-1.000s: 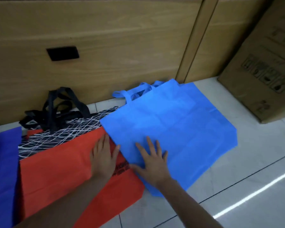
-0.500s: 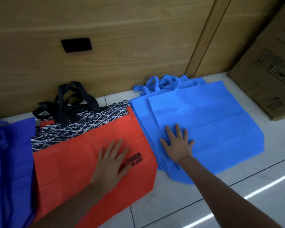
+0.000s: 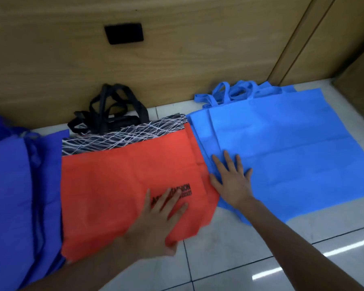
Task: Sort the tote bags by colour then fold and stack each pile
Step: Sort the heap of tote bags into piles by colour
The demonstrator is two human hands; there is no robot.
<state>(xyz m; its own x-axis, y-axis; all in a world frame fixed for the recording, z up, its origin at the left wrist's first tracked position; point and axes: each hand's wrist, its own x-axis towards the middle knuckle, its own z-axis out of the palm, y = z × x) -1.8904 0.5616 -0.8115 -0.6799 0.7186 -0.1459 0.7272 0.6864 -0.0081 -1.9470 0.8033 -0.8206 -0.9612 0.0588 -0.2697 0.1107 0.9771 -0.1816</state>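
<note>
At the far left the dark blue bags lie loose and rumpled, not folded, and their right edge runs under or against the red bag. Any sideways drag on the red one could pull them further out of shape. Beyond the red bag lies a patterned bag, partly covered by it, with its black handles tangled against the wooden cabinet. If the red bag slides away from the cabinet, the patterned one may travel with it. The left hand lies flat on the red bag's near right part, fingers straight and spread over the printed lettering, gripping nothing. With only palm pressure on thin fabric over the smooth tiled floor, the bag could bunch up instead of moving. The red bag's right edge touches the light blue pile and seems to overlap its near left corner, so the colours could get mixed there. The right hand presses that pile's near left part, fingers splayed open and holding nothing, and the staggered layers under it could shear apart.
</note>
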